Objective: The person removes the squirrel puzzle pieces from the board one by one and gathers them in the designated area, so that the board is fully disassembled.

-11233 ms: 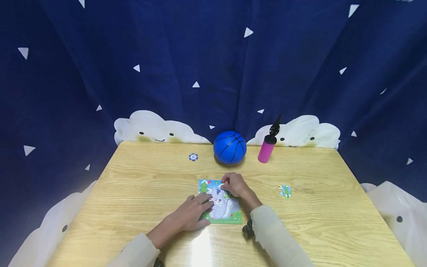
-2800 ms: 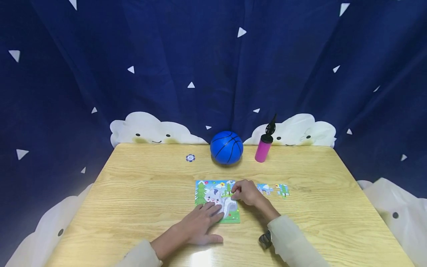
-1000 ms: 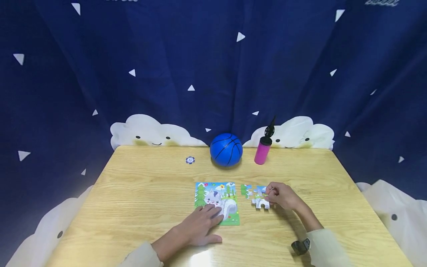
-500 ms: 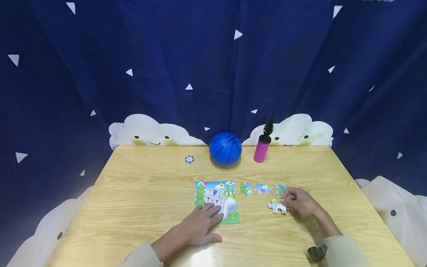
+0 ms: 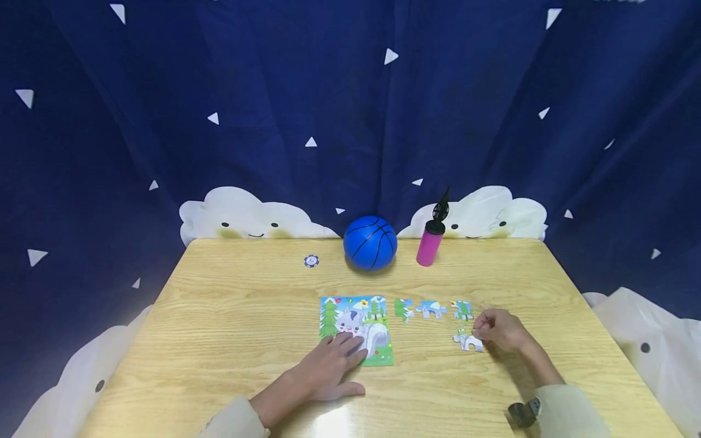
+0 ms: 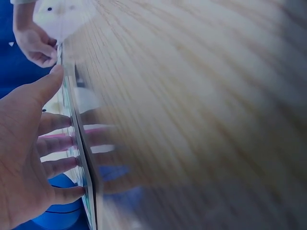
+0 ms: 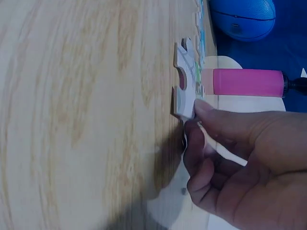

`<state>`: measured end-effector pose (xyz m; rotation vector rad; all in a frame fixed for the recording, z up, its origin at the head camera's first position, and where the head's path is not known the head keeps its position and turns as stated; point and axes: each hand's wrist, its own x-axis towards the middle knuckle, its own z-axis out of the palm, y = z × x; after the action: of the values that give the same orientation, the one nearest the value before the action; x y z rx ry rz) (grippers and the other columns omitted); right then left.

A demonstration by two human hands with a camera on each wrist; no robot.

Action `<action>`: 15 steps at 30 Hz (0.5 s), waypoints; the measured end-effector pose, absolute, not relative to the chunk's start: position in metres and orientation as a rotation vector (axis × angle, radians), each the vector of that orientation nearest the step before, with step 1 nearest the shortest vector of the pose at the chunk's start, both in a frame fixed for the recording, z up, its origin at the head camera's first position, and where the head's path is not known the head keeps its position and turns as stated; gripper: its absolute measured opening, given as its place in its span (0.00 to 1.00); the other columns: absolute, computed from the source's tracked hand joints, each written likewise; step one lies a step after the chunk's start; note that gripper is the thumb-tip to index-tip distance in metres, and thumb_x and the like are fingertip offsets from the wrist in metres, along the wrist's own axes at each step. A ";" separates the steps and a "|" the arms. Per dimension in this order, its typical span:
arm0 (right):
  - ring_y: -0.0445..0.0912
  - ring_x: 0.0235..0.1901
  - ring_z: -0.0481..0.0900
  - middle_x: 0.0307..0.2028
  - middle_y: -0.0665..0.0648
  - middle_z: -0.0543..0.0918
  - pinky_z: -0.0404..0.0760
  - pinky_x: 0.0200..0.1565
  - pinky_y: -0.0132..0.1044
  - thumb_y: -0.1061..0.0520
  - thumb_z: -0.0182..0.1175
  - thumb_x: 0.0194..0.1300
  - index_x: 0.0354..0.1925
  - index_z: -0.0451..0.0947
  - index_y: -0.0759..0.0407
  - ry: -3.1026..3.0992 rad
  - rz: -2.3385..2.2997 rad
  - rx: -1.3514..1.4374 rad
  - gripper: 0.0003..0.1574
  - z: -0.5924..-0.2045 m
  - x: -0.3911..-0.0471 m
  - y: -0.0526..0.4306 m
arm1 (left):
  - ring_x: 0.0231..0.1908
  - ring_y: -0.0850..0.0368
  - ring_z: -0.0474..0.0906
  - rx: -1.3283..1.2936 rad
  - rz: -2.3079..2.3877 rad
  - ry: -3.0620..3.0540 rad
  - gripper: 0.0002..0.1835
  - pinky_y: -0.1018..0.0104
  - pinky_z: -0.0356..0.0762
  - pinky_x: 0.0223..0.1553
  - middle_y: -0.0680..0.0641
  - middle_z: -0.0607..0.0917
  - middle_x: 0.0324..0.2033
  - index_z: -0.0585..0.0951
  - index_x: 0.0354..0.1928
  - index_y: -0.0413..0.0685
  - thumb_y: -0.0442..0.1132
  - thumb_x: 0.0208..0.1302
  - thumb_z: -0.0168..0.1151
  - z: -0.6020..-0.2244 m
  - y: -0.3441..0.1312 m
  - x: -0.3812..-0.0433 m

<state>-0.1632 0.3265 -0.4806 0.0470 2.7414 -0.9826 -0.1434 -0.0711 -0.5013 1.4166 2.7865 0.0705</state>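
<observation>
A squirrel jigsaw puzzle (image 5: pixel 378 356) lies near the middle of the table, with a full picture showing in its frame. My left hand (image 5: pixel 334 371) rests on its lower part, fingers spread straight; the left wrist view shows the fingertips at the board's edge. My right hand (image 5: pixel 501 330) pinches a grey-and-white puzzle piece (image 5: pixel 468 342) between thumb and fingers, close over the wood. In the right wrist view this puzzle piece (image 7: pixel 184 86) stands tilted, notch outward. Beyond it, three loose pieces lie in a row: a tree piece (image 5: pixel 402 310), a sky piece (image 5: pixel 432 309) and another tree piece (image 5: pixel 462 310).
A blue basketball (image 5: pixel 370 243) sits at the back of the table, with a pink hand pump (image 5: pixel 429 246) standing right of it. A blue-and-white poker chip (image 5: pixel 311 261) lies back left. A dark blue curtain (image 5: pixel 246 134) hangs behind.
Over the last second my right hand has carried the grey-and-white piece rightward. Since the earliest frame, two more loose pieces have joined the row. My left hand stays on the puzzle.
</observation>
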 end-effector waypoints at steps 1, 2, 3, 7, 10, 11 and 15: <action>0.43 0.28 0.72 0.27 0.55 0.78 0.71 0.28 0.29 0.64 0.64 0.56 0.34 0.77 0.66 2.757 -0.955 0.067 0.07 -0.481 -0.163 0.326 | 0.65 0.46 0.65 1.417 0.069 2.786 0.38 0.48 0.70 0.60 0.45 0.69 0.66 0.70 0.66 0.53 0.70 0.63 0.43 -0.501 -0.071 -0.143; 0.44 0.28 0.72 0.28 0.55 0.78 0.71 0.29 0.30 0.64 0.64 0.56 0.34 0.77 0.66 2.769 -0.936 0.067 0.07 -0.481 -0.164 0.326 | 0.65 0.46 0.65 1.420 0.067 2.787 0.38 0.48 0.70 0.60 0.45 0.69 0.66 0.70 0.66 0.53 0.70 0.63 0.43 -0.502 -0.071 -0.144; 0.44 0.28 0.72 0.28 0.55 0.78 0.71 0.29 0.31 0.64 0.64 0.56 0.34 0.77 0.66 2.776 -0.920 0.082 0.06 -0.481 -0.164 0.326 | 0.65 0.46 0.65 1.424 0.065 2.789 0.38 0.48 0.70 0.59 0.45 0.70 0.66 0.70 0.66 0.53 0.70 0.63 0.43 -0.502 -0.071 -0.144; 0.45 0.28 0.72 0.27 0.55 0.78 0.70 0.29 0.34 0.63 0.63 0.57 0.32 0.78 0.64 2.791 -0.878 0.128 0.04 -0.483 -0.166 0.323 | 0.64 0.46 0.66 1.445 0.054 2.804 0.38 0.49 0.71 0.59 0.45 0.70 0.65 0.71 0.65 0.53 0.70 0.63 0.43 -0.502 -0.071 -0.144; 0.45 0.28 0.72 0.27 0.54 0.79 0.70 0.30 0.34 0.64 0.63 0.57 0.31 0.78 0.63 2.790 -0.865 0.152 0.03 -0.483 -0.167 0.321 | 0.64 0.46 0.67 1.459 0.045 2.817 0.38 0.50 0.71 0.59 0.45 0.71 0.65 0.70 0.65 0.53 0.70 0.63 0.43 -0.502 -0.072 -0.144; 0.46 0.28 0.73 0.27 0.54 0.79 0.70 0.30 0.34 0.64 0.62 0.57 0.31 0.78 0.63 2.789 -0.861 0.154 0.02 -0.483 -0.167 0.321 | 0.64 0.46 0.67 1.464 0.043 2.821 0.38 0.50 0.71 0.59 0.45 0.71 0.65 0.70 0.65 0.53 0.70 0.63 0.42 -0.503 -0.072 -0.143; 0.45 0.27 0.73 0.26 0.53 0.80 0.70 0.28 0.33 0.64 0.60 0.59 0.30 0.79 0.63 2.817 -0.855 0.115 0.02 -0.481 -0.169 0.318 | 0.65 0.47 0.66 1.458 0.050 2.824 0.37 0.51 0.70 0.59 0.45 0.70 0.66 0.70 0.66 0.53 0.69 0.64 0.42 -0.503 -0.072 -0.142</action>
<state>-0.1685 0.3179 -0.4815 0.1145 2.8173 -0.8553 -0.1425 -0.0725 -0.5035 1.4585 2.8235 0.0503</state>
